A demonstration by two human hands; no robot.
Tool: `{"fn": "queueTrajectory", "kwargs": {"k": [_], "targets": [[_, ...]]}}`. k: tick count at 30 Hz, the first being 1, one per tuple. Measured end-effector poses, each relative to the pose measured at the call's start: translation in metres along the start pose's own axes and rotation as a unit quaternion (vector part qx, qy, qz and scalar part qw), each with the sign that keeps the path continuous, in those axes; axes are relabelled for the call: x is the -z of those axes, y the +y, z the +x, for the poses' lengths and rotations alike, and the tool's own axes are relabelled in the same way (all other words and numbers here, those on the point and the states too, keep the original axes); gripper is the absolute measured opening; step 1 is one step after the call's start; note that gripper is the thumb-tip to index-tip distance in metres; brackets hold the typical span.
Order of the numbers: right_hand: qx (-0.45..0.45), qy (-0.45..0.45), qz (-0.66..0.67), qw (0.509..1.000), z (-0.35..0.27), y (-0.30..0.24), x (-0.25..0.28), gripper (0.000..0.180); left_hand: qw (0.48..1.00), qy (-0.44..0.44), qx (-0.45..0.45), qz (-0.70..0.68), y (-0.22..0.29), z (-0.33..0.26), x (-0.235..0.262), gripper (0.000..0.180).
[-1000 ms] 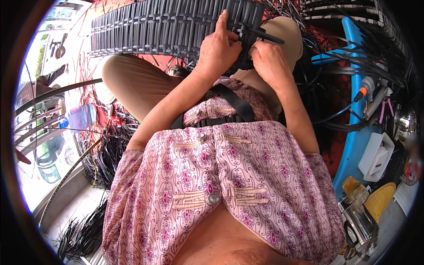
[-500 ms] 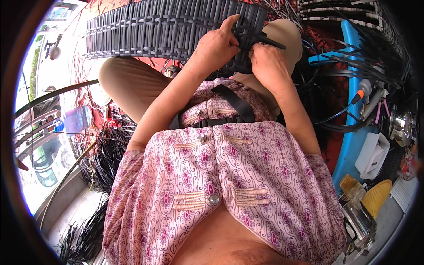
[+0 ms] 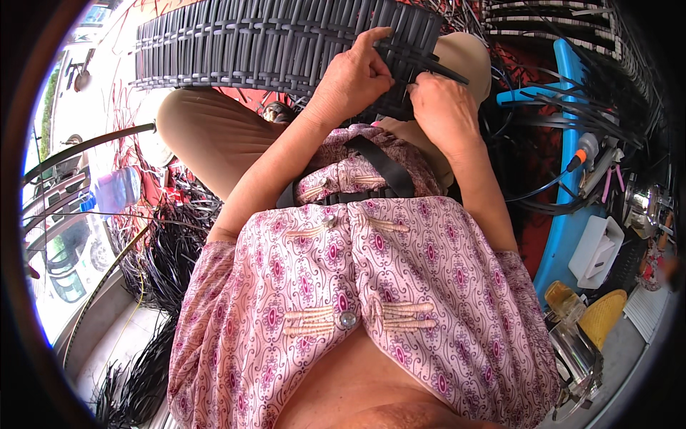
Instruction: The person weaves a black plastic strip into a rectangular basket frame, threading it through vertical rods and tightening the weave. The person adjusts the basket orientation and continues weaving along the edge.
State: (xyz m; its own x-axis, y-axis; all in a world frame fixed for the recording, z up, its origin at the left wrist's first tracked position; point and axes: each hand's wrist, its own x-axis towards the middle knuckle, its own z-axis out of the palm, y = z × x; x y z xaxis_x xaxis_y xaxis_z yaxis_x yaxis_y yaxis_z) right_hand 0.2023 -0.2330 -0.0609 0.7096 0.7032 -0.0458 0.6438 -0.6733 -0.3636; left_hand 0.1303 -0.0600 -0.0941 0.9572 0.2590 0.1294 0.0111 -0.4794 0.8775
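Note:
A curved panel of dark grey wicker weave (image 3: 236,53) lies across my lap, its right end near my hands. My left hand (image 3: 351,77) rests on that end, index finger stretched out over the upright strands and thumb apart from it. My right hand (image 3: 446,107) is closed at the panel's near right edge, thumb and index finger pinched together on a dark wicker strand, mostly hidden by the fingers. Just above the right knuckles, a stiff dark strip end (image 3: 451,71) sticks out to the right from the weave.
Loose black strands (image 3: 175,247) lie in heaps at my left and over a blue plastic frame (image 3: 564,189) at my right. An orange-and-grey tool (image 3: 582,154), a white tray (image 3: 597,250) and a clear jug (image 3: 577,350) are on the right. A plastic bottle (image 3: 118,189) stands left.
My right hand has shifted slightly right and down, a little farther from the left. My left hand keeps its place on the weave, index finger still stretched out. The view has shifted slightly.

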Motion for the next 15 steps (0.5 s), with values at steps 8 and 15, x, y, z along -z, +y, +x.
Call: {"fn": "queueTrajectory", "kwargs": {"k": [8, 15], "targets": [[0.046, 0.090, 0.026, 0.995, -0.019, -0.009, 0.027, 0.023, 0.991, 0.039, 0.020, -0.127, 0.015, -0.010, 0.053, 0.067], [0.189, 0.067, 0.417, 0.887, 0.018, -0.025, 0.012, 0.025, 0.992, 0.005, -0.003, -0.126, 0.085, -0.014, 0.077, 0.067]]}}
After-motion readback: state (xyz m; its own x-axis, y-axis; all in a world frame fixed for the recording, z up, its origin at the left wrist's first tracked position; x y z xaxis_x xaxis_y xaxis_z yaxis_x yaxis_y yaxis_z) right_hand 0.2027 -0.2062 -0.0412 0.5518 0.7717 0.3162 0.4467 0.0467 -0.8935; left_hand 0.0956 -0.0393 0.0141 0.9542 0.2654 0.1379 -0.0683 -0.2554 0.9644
